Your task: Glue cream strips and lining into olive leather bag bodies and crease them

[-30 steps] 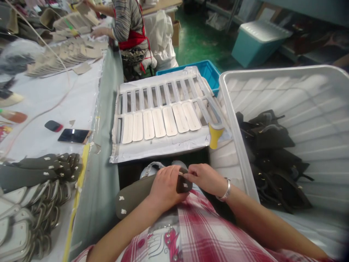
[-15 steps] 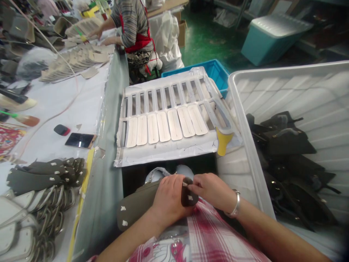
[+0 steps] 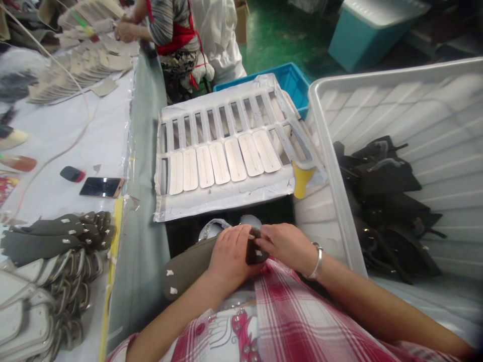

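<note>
A dark olive, rounded panel, apparently leather-like, lies across my lap with small white tabs showing near both ends. My left hand is wrapped over it close to its right end, bending that end up. At that same end the fingers of my right hand are closed in a pinch against the panel's edge, just above a white tab. What exactly lies between those fingertips is partly hidden. Similar olive panels are stacked on the table at the left, behind several pale pieces with dark edges.
Ahead is a slotted, white-covered frame bearing several cream oval pieces and a yellow scraper-like piece. A large white bin at right holds dark bags. A phone lies left; a co-worker sits beyond.
The camera view has shifted slightly, so most things appear higher and further left. My hands keep their hold at the panel's end. The co-worker's hands have come together.
</note>
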`<state>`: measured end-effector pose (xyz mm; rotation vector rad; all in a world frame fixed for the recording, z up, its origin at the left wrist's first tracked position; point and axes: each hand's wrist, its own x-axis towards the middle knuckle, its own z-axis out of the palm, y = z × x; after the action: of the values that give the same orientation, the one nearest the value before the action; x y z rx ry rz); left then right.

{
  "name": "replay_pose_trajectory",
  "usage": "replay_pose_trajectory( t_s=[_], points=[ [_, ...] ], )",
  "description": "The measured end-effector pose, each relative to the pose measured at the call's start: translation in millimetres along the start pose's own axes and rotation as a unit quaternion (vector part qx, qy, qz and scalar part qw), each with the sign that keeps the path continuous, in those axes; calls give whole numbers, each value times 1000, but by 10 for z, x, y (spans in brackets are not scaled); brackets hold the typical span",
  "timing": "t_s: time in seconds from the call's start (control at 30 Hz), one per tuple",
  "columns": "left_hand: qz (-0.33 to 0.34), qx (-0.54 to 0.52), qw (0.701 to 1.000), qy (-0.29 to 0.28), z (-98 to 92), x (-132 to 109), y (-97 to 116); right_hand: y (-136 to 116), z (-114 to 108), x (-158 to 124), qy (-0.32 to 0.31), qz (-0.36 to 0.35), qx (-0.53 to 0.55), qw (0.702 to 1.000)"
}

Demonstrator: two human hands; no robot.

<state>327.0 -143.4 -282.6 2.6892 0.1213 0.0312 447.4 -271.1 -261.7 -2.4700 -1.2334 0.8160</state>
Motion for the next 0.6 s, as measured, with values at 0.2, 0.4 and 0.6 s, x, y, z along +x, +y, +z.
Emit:
replay_pose_trajectory(
  t_s=[0.2,0.4,0.6],
  points=[
    [12,-6,1000,17,29,-8,7,-13,11,-27,17,-7,0,1000],
    [8,12,999,42,35,-29,-7,1,18,-14,20,0,35,999],
    [80,83,991,66,9,-127,-8,80,96,12,17,2,95,995]
  ],
)
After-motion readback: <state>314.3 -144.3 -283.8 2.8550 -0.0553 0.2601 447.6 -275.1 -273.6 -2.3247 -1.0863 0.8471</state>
